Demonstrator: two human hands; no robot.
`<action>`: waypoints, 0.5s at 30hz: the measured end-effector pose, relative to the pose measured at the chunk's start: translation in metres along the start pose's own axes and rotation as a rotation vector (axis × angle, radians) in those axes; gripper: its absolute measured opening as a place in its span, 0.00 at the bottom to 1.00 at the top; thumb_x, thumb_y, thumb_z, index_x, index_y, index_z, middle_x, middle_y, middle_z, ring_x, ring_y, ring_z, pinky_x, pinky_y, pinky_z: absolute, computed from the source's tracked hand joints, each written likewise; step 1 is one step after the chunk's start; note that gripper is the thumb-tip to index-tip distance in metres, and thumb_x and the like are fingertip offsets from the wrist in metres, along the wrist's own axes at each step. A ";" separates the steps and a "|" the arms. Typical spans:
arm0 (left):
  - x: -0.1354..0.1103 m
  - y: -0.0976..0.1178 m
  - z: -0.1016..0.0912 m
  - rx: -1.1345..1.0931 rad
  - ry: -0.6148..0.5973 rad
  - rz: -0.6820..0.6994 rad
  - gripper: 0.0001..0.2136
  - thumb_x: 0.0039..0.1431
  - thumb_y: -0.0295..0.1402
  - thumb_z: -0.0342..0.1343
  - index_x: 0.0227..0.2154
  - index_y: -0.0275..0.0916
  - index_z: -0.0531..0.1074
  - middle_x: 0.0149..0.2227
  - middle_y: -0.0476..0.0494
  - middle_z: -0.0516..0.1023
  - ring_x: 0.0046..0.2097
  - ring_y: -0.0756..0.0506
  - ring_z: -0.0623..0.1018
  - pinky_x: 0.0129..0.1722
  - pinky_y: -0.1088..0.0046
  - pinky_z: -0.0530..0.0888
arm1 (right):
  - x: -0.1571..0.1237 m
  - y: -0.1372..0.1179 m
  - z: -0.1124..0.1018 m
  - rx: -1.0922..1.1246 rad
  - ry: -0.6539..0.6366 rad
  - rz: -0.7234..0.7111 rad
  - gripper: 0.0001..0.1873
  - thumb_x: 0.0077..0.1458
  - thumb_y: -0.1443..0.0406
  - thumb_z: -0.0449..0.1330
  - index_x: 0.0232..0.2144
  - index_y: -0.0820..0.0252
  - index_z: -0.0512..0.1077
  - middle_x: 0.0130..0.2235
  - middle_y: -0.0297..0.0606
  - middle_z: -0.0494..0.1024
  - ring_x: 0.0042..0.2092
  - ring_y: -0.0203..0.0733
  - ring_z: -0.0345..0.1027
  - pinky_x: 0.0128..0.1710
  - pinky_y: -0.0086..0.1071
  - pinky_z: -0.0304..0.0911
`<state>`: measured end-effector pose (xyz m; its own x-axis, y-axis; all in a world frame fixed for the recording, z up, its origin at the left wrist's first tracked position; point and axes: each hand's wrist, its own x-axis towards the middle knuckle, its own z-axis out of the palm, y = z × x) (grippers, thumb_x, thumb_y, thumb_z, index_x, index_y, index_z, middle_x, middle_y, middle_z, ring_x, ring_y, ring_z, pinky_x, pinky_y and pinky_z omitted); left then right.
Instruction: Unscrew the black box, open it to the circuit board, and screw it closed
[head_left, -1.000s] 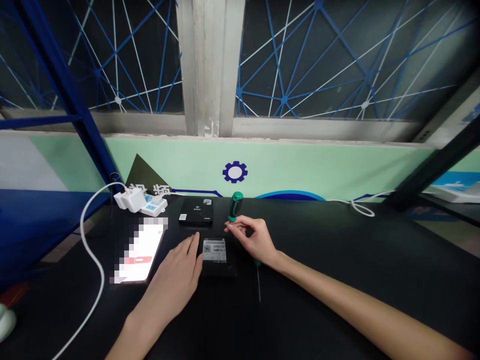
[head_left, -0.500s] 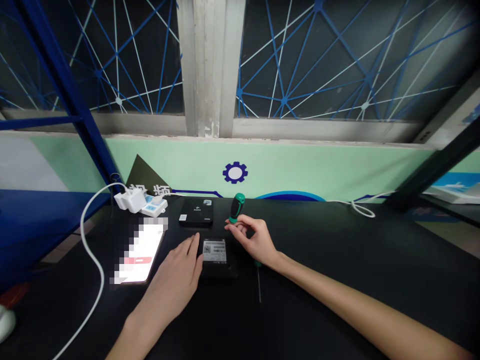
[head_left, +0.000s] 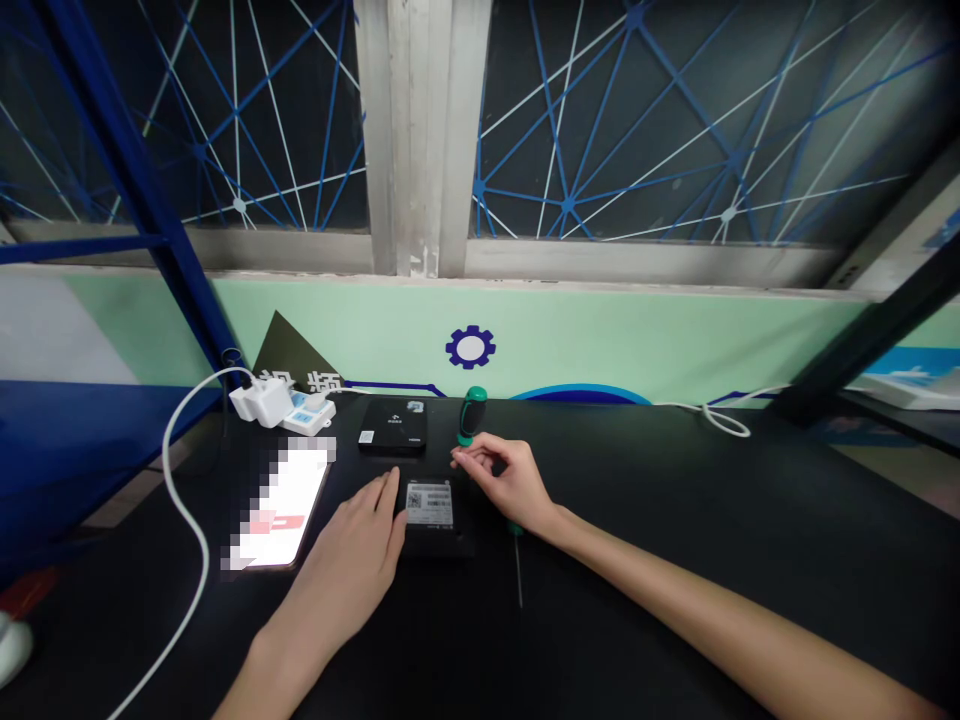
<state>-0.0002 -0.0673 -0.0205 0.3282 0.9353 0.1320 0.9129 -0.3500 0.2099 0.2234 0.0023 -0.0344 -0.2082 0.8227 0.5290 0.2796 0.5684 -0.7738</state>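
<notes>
A small black box (head_left: pixel 439 535) with a white label lies upside down on the black table (head_left: pixel 675 520). My left hand (head_left: pixel 352 560) rests flat against its left side, fingers stretched out. My right hand (head_left: pixel 506 480) pinches the shaft of a green-handled screwdriver (head_left: pixel 472 412) that stands upright at the box's far right corner. A second screwdriver (head_left: pixel 517 565) with a thin shaft lies on the table under my right wrist.
Another black box (head_left: pixel 393 424) sits behind the first. A lit phone (head_left: pixel 279 505) lies to the left, near a white charger and power strip (head_left: pixel 281 405) with a white cable (head_left: pixel 184 520) looping forward. A wall and window stand behind the table.
The green handle has tilted slightly back and forth between my right fingers. My left hand has not moved.
</notes>
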 end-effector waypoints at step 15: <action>-0.001 0.001 -0.001 -0.008 0.003 -0.001 0.27 0.70 0.39 0.34 0.66 0.31 0.59 0.65 0.32 0.66 0.64 0.37 0.68 0.60 0.54 0.69 | 0.000 -0.004 -0.001 0.002 -0.021 -0.016 0.14 0.62 0.57 0.59 0.35 0.62 0.78 0.32 0.42 0.84 0.21 0.33 0.63 0.21 0.28 0.60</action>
<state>-0.0001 -0.0683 -0.0194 0.3268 0.9355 0.1345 0.9113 -0.3496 0.2176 0.2236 -0.0005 -0.0308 -0.2327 0.8131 0.5337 0.2745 0.5813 -0.7660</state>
